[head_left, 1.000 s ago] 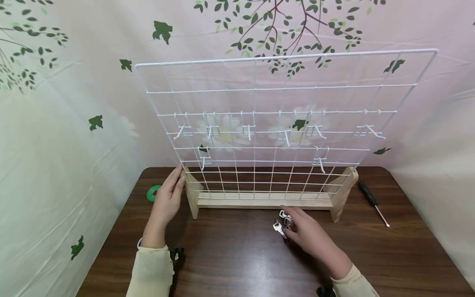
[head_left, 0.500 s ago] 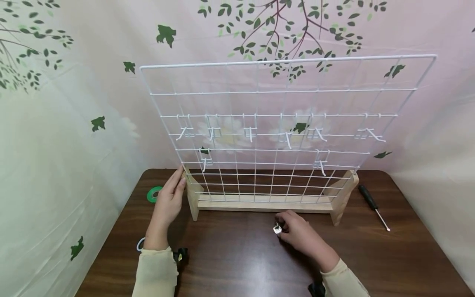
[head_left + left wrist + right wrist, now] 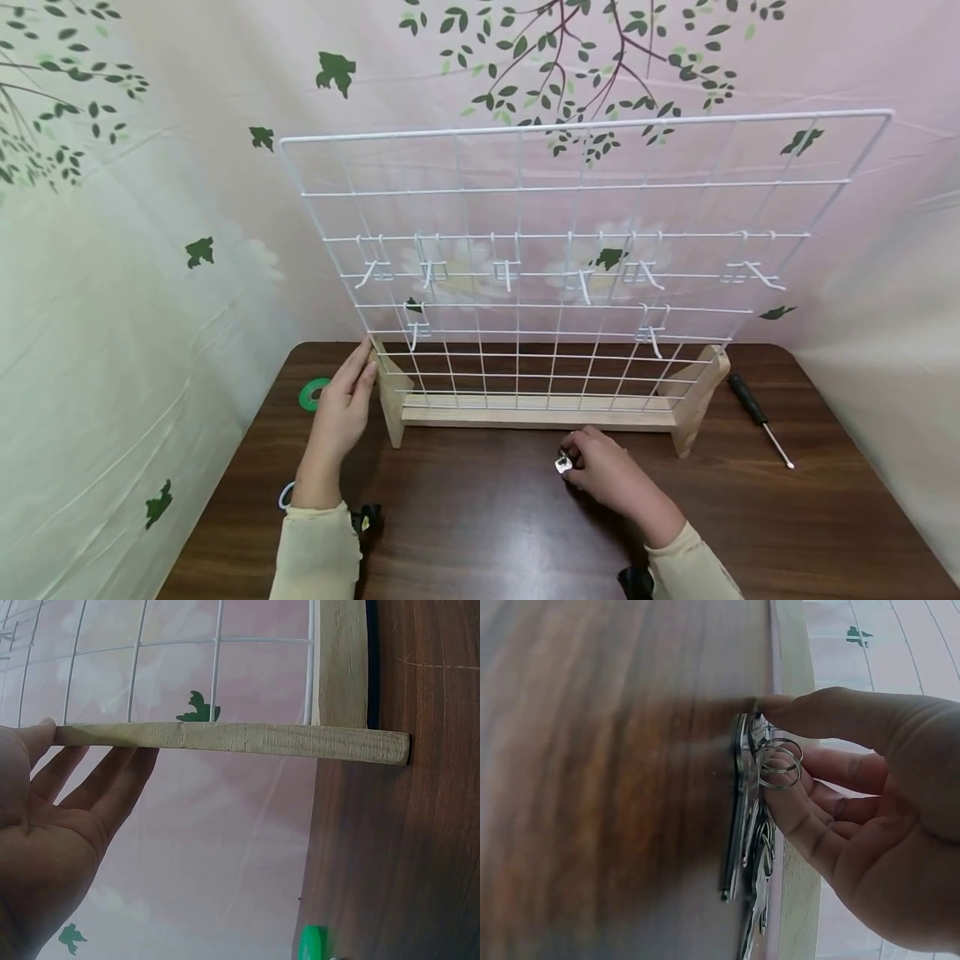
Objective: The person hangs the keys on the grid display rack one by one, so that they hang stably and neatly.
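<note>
A white wire grid rack stands on the table between two wooden side legs. My left hand grips its left wooden leg, thumb on one face and fingers on the other in the left wrist view. At the front of the rack, my right hand pinches a small bunch of silver keys close to the tabletop. The right wrist view shows the thumb and fingers around the keys, with wire key rings between them. Part of the bunch hides behind the fingers in the head view.
Several white hooks hang on the grid in two rows. A green tape roll lies left of the rack. On the right lies a black-handled screwdriver. A patterned cloth backdrop surrounds the brown table.
My right hand has moved slightly left and its fingers have closed around the keys, which lay spread out earlier. My left hand stays on the rack's leg.
</note>
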{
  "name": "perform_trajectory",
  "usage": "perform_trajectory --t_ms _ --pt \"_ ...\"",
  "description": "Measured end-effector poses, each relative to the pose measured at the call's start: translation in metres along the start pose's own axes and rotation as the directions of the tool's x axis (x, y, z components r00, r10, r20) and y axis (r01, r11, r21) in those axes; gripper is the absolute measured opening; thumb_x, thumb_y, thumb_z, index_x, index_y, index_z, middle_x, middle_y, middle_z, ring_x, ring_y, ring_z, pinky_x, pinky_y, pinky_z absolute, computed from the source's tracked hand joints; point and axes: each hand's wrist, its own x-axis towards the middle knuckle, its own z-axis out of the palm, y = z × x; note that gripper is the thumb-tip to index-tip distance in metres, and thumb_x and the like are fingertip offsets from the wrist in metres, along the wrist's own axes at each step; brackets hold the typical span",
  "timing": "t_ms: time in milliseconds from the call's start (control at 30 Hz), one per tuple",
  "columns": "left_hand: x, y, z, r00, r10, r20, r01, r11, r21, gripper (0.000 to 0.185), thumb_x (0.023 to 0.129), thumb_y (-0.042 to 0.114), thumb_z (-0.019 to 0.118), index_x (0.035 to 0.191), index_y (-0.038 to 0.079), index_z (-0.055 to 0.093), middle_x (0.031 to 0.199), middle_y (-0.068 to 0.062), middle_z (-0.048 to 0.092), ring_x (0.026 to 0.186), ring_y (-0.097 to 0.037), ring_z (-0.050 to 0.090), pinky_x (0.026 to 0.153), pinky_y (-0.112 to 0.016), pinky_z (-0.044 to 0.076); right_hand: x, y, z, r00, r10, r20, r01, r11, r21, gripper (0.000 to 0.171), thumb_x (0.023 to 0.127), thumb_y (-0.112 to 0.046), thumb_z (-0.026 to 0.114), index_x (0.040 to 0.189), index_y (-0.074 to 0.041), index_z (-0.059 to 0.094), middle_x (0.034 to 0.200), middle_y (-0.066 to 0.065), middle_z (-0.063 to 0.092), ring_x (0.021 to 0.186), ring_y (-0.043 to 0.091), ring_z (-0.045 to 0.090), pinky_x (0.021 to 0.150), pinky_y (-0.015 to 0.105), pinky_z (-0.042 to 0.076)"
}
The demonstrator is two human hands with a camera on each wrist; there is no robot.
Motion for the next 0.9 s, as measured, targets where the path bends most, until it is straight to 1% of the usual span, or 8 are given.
perform_trajectory --t_ms 267,400,500,633,733,767,833,900 --pt "-0.0038 -0.0018 0.0026 1.000 -0.008 0.005 0.008 1.000 0.001 0.051 0.116 0.026 0.048 0.165 0.013 0.042 0.171 -0.012 0.043 0.156 -0.036 0.046 0.123 -0.053 0.040 0.0004 0.0021 0.0023 0.998 0.050 0.028 -0.051 0.998 0.022 0.020 0.085 -0.007 0.086 0.100 -0.007 0.074 0.089 -0.002 0.065 0.080 0.008 0.059 0.070 0.024 0.050" --pt "-0.0042 -0.0023 0.0007 1.000 -0.006 0.003 0.006 1.000 0.002 0.052 0.116 0.027 0.048 0.166 0.015 0.041 0.172 -0.011 0.043 0.157 -0.036 0.045 0.124 -0.053 0.040 0.0024 0.0020 0.0039 0.998 0.048 0.037 -0.050 0.998 0.049 0.016 0.087 -0.007 0.085 0.097 -0.009 0.074 0.086 -0.004 0.067 0.078 0.006 0.059 0.069 0.023 0.050" --pt "-0.0030 -0.0019 -0.0009 1.000 -0.001 0.002 0.001 1.000 0.003 0.052 0.116 0.027 0.048 0.166 0.016 0.042 0.171 -0.011 0.043 0.157 -0.036 0.045 0.124 -0.054 0.040 0.0033 0.0013 0.0036 0.999 0.028 0.032 -0.030 0.998 0.059 0.014 0.088 -0.007 0.085 0.096 -0.010 0.073 0.085 -0.005 0.068 0.077 0.005 0.059 0.069 0.022 0.050" --pt "-0.0023 -0.0001 -0.0024 1.000 0.006 -0.010 -0.006 1.000 0.015 0.051 0.116 0.025 0.049 0.165 0.015 0.043 0.170 -0.013 0.044 0.156 -0.037 0.046 0.123 -0.054 0.040 0.0051 0.0002 0.0035 1.000 0.008 0.018 -0.009 0.998 0.061 0.016 0.086 -0.010 0.086 0.096 -0.010 0.073 0.084 -0.005 0.068 0.076 0.004 0.059 0.068 0.022 0.049" --pt "-0.0016 0.0006 -0.0024 1.000 0.009 -0.013 -0.009 1.000 0.017 0.050 0.116 0.024 0.049 0.165 0.014 0.043 0.170 -0.014 0.044 0.156 -0.038 0.046 0.124 -0.053 0.039 0.0070 -0.0006 0.0049 1.000 0.018 0.002 -0.018 0.999 0.049 0.019 0.085 -0.014 0.087 0.095 -0.011 0.072 0.084 -0.005 0.068 0.076 0.005 0.058 0.067 0.023 0.048" --pt "-0.0013 0.0006 -0.0022 1.000 0.013 -0.013 -0.013 1.000 0.016 0.050 0.116 0.024 0.049 0.165 0.014 0.043 0.170 -0.014 0.044 0.155 -0.038 0.046 0.125 -0.048 0.039 0.0075 -0.0011 0.0055 1.000 0.026 -0.003 -0.026 0.999 0.044 0.019 0.085 -0.015 0.088 0.095 -0.011 0.072 0.084 -0.005 0.067 0.076 0.005 0.058 0.068 0.024 0.049" --pt "-0.0005 0.0002 -0.0014 1.000 0.019 -0.015 -0.019 1.000 0.007 0.050 0.115 0.023 0.050 0.164 0.014 0.044 0.170 -0.014 0.044 0.156 -0.038 0.046 0.127 -0.029 0.037 0.0085 -0.0016 0.0063 0.999 0.042 -0.012 -0.042 0.999 0.030 0.019 0.085 -0.015 0.088 0.095 -0.012 0.072 0.083 -0.005 0.067 0.076 0.006 0.058 0.068 0.025 0.049" --pt "-0.0001 -0.0004 -0.0001 0.999 0.027 -0.020 -0.027 1.000 0.001 0.050 0.115 0.022 0.050 0.164 0.013 0.045 0.169 -0.015 0.045 0.155 -0.039 0.047 0.123 -0.012 0.032 0.0092 -0.0017 0.0070 0.999 0.051 -0.019 -0.050 0.998 0.025 0.018 0.086 -0.014 0.088 0.094 -0.012 0.072 0.082 -0.006 0.067 0.075 0.006 0.058 0.067 0.025 0.049"
